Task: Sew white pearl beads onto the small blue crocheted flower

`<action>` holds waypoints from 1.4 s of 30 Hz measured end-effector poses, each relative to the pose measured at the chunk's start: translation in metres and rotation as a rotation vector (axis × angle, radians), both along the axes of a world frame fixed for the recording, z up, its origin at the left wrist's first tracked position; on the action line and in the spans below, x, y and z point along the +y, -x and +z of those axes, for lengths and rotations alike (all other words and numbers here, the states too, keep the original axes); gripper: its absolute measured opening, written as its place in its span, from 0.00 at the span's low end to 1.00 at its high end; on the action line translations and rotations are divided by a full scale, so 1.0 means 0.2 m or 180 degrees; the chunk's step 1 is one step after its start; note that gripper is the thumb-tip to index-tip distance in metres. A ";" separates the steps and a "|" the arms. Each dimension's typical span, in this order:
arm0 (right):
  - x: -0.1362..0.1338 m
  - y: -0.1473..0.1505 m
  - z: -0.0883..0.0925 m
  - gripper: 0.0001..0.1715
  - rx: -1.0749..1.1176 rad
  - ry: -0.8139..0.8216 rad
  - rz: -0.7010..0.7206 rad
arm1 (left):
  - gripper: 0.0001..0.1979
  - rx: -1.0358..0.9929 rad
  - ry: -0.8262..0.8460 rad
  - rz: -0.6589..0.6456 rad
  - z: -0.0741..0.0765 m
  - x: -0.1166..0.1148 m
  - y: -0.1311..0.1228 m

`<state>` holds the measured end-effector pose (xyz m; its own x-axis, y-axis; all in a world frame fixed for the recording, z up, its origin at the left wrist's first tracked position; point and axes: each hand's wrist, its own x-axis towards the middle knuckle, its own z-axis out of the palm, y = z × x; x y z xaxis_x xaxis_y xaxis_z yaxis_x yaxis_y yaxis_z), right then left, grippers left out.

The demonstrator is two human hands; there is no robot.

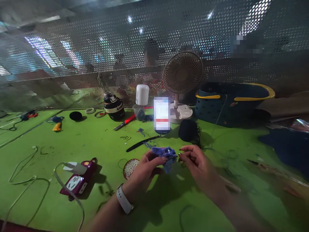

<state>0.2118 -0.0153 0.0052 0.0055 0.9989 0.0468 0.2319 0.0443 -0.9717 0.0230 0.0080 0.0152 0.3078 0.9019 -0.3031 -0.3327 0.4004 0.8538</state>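
Note:
A blue-purple crocheted piece (167,154) is held above the green table, pinched between the thumb and fingers of my left hand (152,163). My right hand (194,159) is closed in a pinch just right of the piece. A thin needle-like tool (178,155) shows between its fingertips and the edge of the piece; its full shape is hidden. Behind my left wrist, partly covered, lies a round dish of white beads (130,168). A ball of dark yarn (188,130) sits beyond my right hand.
Behind my hands stand a lit phone (162,114), a fan (182,75), a dark basket (217,106) and a black jar (114,108). A red cutter (129,119) lies farther back. At left is a purple power strip (79,180) with cords; at right, scissors-like blades (253,162).

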 end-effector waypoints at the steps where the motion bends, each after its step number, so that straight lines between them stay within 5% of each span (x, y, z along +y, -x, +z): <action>1: 0.00 0.01 -0.01 0.18 -0.0096 -0.0085 -0.0016 | 0.17 0.0006 0.0004 -0.0023 0.00 0.00 0.00; 6: -0.04 0.06 0.03 0.18 -0.0818 -0.0647 0.0021 | 0.17 0.0089 -0.0116 -0.0044 -0.01 0.01 -0.02; 10: -0.06 0.08 0.06 0.24 -0.2087 -0.1890 0.0021 | 0.16 0.0230 -0.0434 0.0044 -0.02 0.00 -0.02; 14: -0.06 0.08 0.05 0.17 -0.2644 -0.2820 -0.0486 | 0.17 0.0535 -0.0765 0.0164 0.00 -0.01 -0.03; 21: -0.01 0.10 0.02 0.07 -0.1869 -0.2686 0.0133 | 0.17 0.0821 -0.1053 0.0265 0.01 -0.02 -0.05; 27: -0.02 0.09 0.08 0.08 -0.1549 -0.2876 -0.0171 | 0.15 0.0813 -0.0846 0.0053 -0.02 0.00 -0.04; 33: -0.08 0.03 0.22 0.12 0.1289 -0.0777 -0.0214 | 0.15 0.1025 -0.0936 0.0243 -0.03 0.05 0.02; 35: -0.06 -0.03 0.27 0.17 0.1836 -0.0460 -0.0388 | 0.14 0.1035 -0.1055 0.0362 -0.03 0.07 0.03; 42: -0.03 -0.27 0.43 0.22 0.2253 -0.1148 -0.0964 | 0.13 0.0923 -0.0923 0.0747 -0.07 0.12 0.06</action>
<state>0.2667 -0.0212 0.0919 0.4182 0.8742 0.2470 -0.3737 0.4133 -0.8304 0.0103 0.0323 0.0013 0.0252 0.9971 -0.0718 -0.1170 0.0743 0.9903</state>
